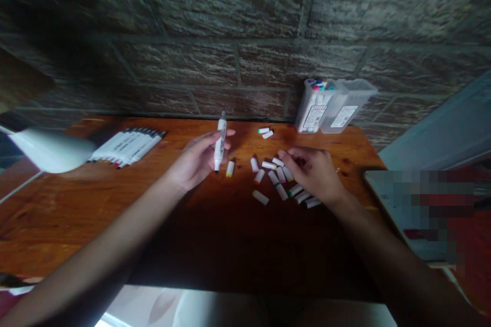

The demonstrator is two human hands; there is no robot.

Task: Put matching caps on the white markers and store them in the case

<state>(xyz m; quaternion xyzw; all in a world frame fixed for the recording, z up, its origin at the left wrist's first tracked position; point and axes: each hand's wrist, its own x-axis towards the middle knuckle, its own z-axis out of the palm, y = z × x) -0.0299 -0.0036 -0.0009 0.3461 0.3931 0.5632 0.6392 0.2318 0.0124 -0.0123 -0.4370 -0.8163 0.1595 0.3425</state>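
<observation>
Table [95,214] is running dark toward its near edge | left hand [195,161] is clamping a white marker [220,143] upright near the far edge's middle | right hand [312,171] is covering loose caps [273,178] right of it; whether it is gripping one, cannot tell.

Wooden table [57,204] bears marker caps [260,197], markers [126,145], cases [345,107].

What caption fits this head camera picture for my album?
Left hand holds a white marker upright while the right hand reaches among loose caps on a wooden table.
</observation>
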